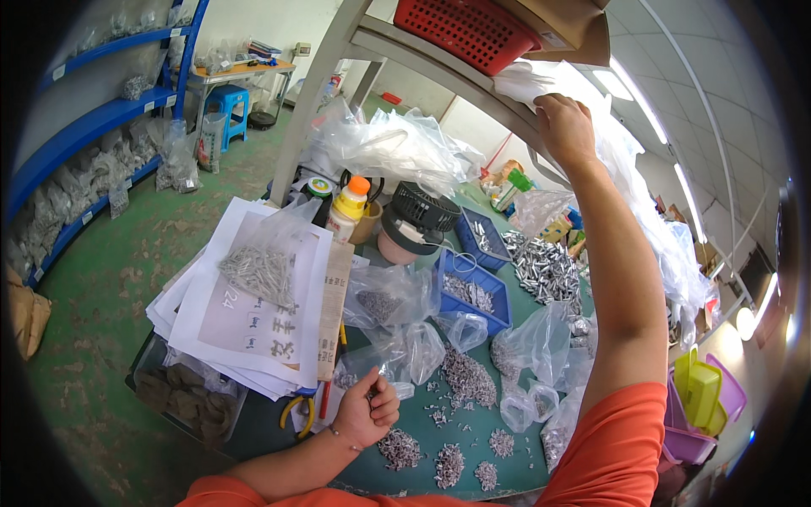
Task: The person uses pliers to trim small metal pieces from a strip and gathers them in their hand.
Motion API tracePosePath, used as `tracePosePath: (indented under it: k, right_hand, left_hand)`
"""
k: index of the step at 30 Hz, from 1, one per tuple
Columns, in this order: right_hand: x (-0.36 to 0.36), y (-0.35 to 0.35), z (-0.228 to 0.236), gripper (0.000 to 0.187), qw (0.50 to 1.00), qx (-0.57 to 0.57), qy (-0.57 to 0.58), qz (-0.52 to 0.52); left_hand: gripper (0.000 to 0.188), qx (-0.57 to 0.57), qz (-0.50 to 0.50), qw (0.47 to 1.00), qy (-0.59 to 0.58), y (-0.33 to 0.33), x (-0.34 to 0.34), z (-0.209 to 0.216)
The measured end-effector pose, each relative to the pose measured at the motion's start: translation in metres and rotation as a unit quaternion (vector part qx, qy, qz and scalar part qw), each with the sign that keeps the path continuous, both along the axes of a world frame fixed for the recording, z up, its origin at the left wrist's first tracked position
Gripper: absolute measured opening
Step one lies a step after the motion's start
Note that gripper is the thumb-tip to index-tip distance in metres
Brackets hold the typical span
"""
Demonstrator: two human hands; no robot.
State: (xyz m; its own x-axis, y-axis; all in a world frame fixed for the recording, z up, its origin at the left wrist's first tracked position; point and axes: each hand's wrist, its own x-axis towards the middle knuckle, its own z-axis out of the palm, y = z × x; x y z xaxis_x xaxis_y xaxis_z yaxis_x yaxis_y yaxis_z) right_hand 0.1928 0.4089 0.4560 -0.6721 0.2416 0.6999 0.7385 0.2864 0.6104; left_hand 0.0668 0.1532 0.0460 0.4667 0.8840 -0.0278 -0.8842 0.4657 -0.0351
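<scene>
My right hand point(564, 128) is raised to the shelf edge, its fingers closed on the thin white plastic bags point(528, 83) lying there. Low over the table, my left hand point(366, 411) is curled closed; whatever it holds is hidden by the fingers. Beside that hand lie small heaps of tiny metal parts point(399, 449), with a larger pile point(467, 378) to the right. Clear plastic bags point(405, 351) rest just beyond it. A pair of yellow-handled pliers point(306, 414) lies left of the hand.
Papers point(245, 329) with a bag of metal pins point(258, 275) on top cover the table's left. Blue bins point(498, 306), a small fan point(414, 224) and loose metal pieces point(545, 269) stand farther back. The overhead shelf point(448, 72) carries a red basket point(465, 34).
</scene>
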Motion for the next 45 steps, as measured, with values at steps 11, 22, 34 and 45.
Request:
tracePosePath:
  k: [11, 22, 34, 45]
  right_hand:
    - [-0.015, 0.024, 0.033, 0.018, 0.994, -0.061, 0.087, -0.009]
    - [-0.024, 0.037, 0.037, 0.013, 0.993, 0.013, -0.022, -0.119]
    - [-0.009, 0.041, 0.037, 0.017, 0.999, -0.033, -0.008, -0.001]
    - [0.006, 0.016, 0.039, 0.019, 0.917, -0.011, 0.322, 0.234]
  left_hand:
    - [0.035, -0.006, 0.009, 1.000, -0.013, 0.000, 0.000, 0.000]
    - [0.034, 0.005, 0.010, 1.000, -0.024, 0.000, 0.000, -0.001]
    - [0.031, 0.003, 0.004, 1.000, -0.021, -0.001, -0.001, -0.001]
    - [0.025, -0.009, -0.004, 1.000, -0.011, -0.001, 0.005, -0.001]
